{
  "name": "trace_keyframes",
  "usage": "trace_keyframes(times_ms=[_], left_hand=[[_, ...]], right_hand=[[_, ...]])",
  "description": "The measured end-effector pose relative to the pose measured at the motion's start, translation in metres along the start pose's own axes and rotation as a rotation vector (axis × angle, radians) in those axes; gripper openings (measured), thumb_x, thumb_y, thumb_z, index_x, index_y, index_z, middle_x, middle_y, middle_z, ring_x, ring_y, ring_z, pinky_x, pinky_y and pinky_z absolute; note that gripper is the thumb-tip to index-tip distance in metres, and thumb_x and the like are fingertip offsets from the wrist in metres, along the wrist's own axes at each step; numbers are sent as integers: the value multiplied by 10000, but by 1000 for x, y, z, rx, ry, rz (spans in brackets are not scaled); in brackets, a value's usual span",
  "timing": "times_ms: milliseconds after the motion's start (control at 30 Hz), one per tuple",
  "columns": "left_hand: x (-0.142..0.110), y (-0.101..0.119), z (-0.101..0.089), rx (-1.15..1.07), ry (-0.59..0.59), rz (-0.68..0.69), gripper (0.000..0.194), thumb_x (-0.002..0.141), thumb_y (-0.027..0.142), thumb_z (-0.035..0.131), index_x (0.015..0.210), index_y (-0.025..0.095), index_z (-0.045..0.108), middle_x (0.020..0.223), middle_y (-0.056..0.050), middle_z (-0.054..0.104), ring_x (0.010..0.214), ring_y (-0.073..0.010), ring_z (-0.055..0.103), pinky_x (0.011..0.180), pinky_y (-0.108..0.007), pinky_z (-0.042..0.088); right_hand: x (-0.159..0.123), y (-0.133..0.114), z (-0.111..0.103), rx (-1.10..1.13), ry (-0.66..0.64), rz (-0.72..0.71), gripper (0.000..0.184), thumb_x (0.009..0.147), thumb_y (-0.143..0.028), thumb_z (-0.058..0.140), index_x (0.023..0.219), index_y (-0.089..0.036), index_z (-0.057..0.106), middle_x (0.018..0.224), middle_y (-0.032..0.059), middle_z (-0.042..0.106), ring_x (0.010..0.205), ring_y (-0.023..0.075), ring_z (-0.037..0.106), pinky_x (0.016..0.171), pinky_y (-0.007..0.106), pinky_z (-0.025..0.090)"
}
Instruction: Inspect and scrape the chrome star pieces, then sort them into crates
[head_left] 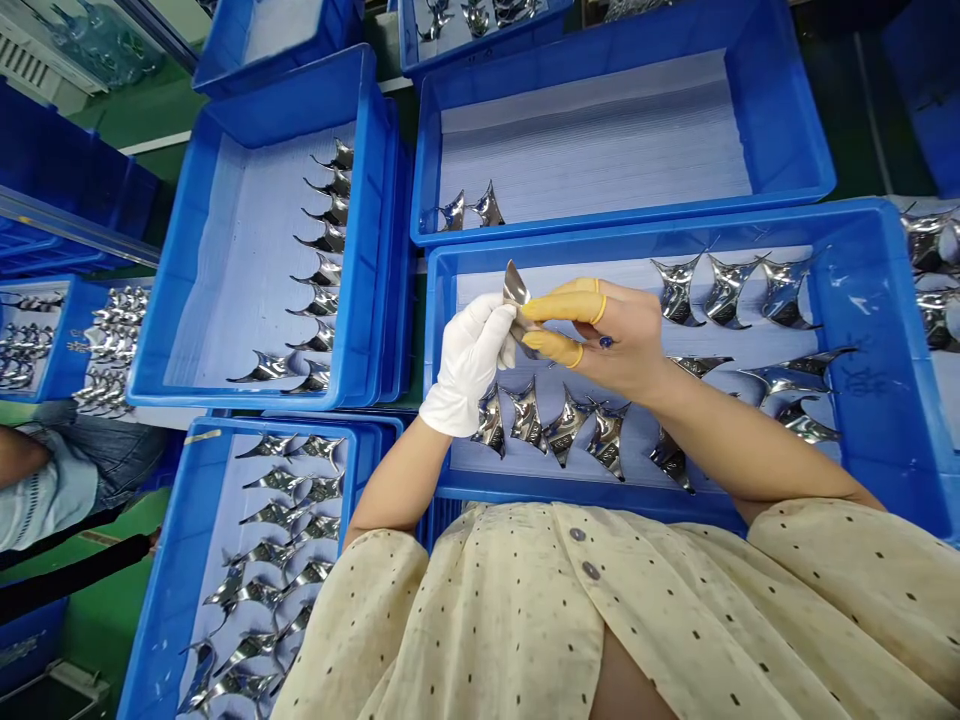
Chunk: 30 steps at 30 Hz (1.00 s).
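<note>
My left hand (469, 362), in a white glove, grips a shiny star-shaped metal part (515, 290) from below. My right hand (607, 335), bare with yellow rubber finger cots, pinches the same part from the right. Both hands hover over a blue bin (862, 420) lined with white paper, where several more polished metal parts (555, 425) lie in rows.
Blue bins surround me: one at the left (225, 290) with a column of parts, one at the lower left (169, 560) full of parts, one behind (780, 130) holding two parts. Another person's arm and clothing (45, 480) show at the far left.
</note>
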<state>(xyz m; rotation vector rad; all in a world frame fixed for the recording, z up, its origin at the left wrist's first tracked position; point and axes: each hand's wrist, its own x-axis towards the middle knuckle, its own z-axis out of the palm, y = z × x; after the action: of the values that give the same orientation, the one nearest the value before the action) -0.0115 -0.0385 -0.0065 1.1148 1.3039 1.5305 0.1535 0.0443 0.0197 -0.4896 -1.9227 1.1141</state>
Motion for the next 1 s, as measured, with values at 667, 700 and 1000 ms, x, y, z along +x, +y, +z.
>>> trace_keyframes(times_ms=[667, 700, 1000], left_hand=[[-5, -5, 0, 83, -55, 97, 699, 898, 569, 873, 1488, 294, 618, 774, 26, 734, 472, -91, 591, 473, -234, 493], [-4, -6, 0, 79, -73, 76, 648, 905, 536, 871, 1455, 278, 648, 774, 25, 739, 485, -89, 603, 472, -226, 491], [0, -17, 0, 54, -129, 22, 563, 835, 445, 928, 1325, 251, 729, 999, -24, 824, 590, -92, 674, 528, -217, 526]], right_hand=[[21, 24, -8, 571, 291, 468, 538, 753, -695, 926, 927, -269, 648, 698, -55, 552, 483, 68, 305, 415, 273, 220], [21, 21, -7, 547, 326, 424, 518, 749, -674, 937, 905, -268, 657, 723, -42, 587, 503, 75, 373, 421, 266, 269], [17, 28, -2, 285, 395, 171, 504, 795, -732, 879, 887, -278, 682, 893, 18, 721, 763, 167, 696, 699, 361, 614]])
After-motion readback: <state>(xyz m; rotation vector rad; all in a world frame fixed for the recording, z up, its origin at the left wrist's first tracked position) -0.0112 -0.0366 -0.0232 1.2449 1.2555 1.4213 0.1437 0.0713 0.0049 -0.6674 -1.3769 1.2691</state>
